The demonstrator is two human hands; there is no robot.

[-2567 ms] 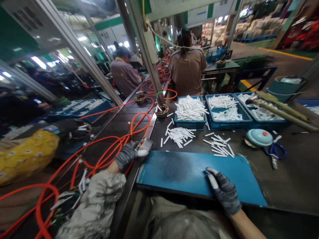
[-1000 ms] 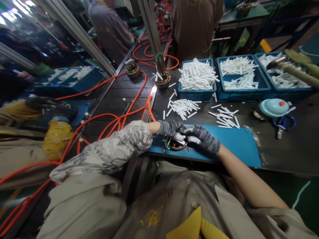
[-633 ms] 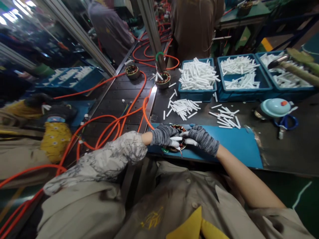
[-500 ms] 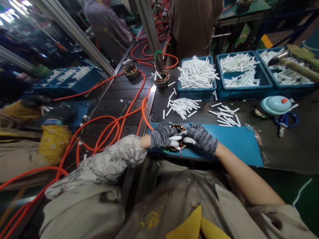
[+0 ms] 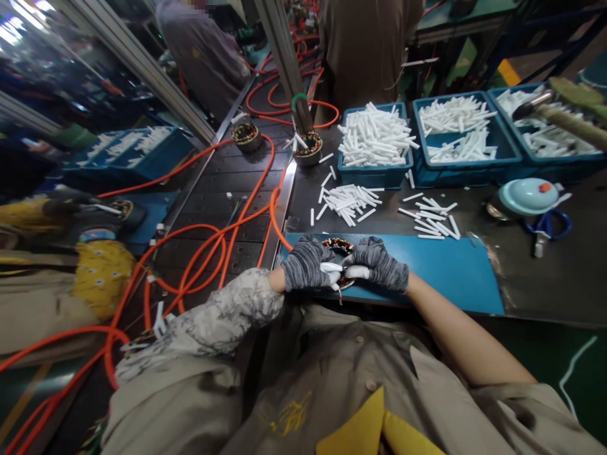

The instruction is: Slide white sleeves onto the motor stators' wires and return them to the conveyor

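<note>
A motor stator (image 5: 337, 244), a round ring with red and dark windings, lies on the blue mat (image 5: 441, 272) between my hands. My left hand (image 5: 307, 263), in a grey striped glove with white fingertips, is closed at the ring's left side. A slim white tube (image 5: 331, 267) appears pinched in its fingers, pointing right. My right hand (image 5: 379, 263), gloved alike, is closed over the right side, with thumb and finger meeting the tube's end. What it pinches is too small to make out. A short wire end hangs off the stator's near edge.
Loose white tubes lie in a pile (image 5: 351, 203) and a smaller pile (image 5: 431, 218) beyond the mat. Blue bins (image 5: 374, 178) of tubes stand behind. At right are blue-handled scissors (image 5: 552, 227) and a lidded pot (image 5: 528, 197). Orange hoses (image 5: 203, 230) loop leftward, near a co-worker's gloved hands.
Both my hands have shifted slightly on the stator, and more of its far rim shows. The white tube now points toward my right fingers. At left, a co-worker's hands have moved, uncovering another stator.
</note>
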